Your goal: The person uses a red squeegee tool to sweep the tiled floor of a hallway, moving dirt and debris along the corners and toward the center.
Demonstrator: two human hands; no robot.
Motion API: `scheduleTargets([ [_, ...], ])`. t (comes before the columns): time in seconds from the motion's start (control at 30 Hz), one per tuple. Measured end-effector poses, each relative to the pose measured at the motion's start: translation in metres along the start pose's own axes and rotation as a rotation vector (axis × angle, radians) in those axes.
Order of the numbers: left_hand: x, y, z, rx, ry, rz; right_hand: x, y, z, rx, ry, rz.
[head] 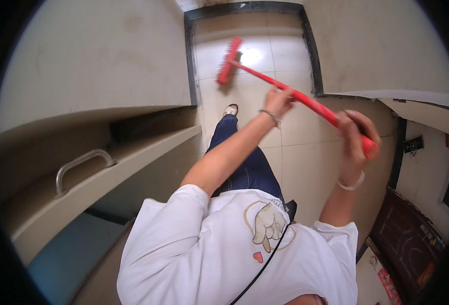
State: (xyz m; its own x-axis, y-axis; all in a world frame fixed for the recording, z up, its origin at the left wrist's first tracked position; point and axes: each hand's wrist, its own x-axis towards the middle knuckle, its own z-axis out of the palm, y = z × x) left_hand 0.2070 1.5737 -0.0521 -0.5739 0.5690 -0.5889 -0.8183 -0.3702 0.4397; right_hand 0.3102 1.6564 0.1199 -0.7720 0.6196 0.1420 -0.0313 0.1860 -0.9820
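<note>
Both of my hands are wrapped around the red pole [300, 97] of a broom. My left hand [279, 102], with a bracelet at the wrist, grips it about midway. Near the pole's upper end is my right hand [356, 131], slightly blurred, with a pale band on its wrist. The pole slants away to the front left, down to a red broom head [230, 61] with bristles along its left side. That head is over the tiled floor [291, 126] in a doorway; whether its bristles touch the tiles I cannot tell.
A dark door frame [316, 72] borders the opening ahead, between pale walls [377, 49]. At left runs a beige ledge [163, 146] with a curved metal handle [83, 160]. A dark brown door [403, 236] stands at lower right. My sandalled foot [231, 109] is forward on the tiles.
</note>
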Motion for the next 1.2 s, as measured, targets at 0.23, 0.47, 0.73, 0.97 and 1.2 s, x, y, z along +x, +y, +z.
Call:
scheduleTargets([
  [0.23, 0.061, 0.083, -0.091, -0.130, 0.302, -0.113, 0.037, 0.076, 0.084, 0.209, -0.278, 0.128],
  [0.47, 0.124, 0.026, -0.062, 0.021, -0.064, -0.345, 0.055, 0.042, 0.075, -0.146, 0.013, 0.200],
  [0.73, 0.120, 0.040, 0.069, 0.139, -0.235, -0.563, 0.108, -0.016, 0.085, -0.283, 0.288, 0.023],
  [0.97, 0.123, 0.129, 0.059, 0.055, -0.245, -0.409, 0.147, -0.041, 0.126, -0.170, 0.181, -0.082],
  [1.2, 0.164, 0.219, 0.002, 0.129, 0.005, -0.097, 0.204, 0.015, 0.165, 0.177, 0.071, -0.006],
])
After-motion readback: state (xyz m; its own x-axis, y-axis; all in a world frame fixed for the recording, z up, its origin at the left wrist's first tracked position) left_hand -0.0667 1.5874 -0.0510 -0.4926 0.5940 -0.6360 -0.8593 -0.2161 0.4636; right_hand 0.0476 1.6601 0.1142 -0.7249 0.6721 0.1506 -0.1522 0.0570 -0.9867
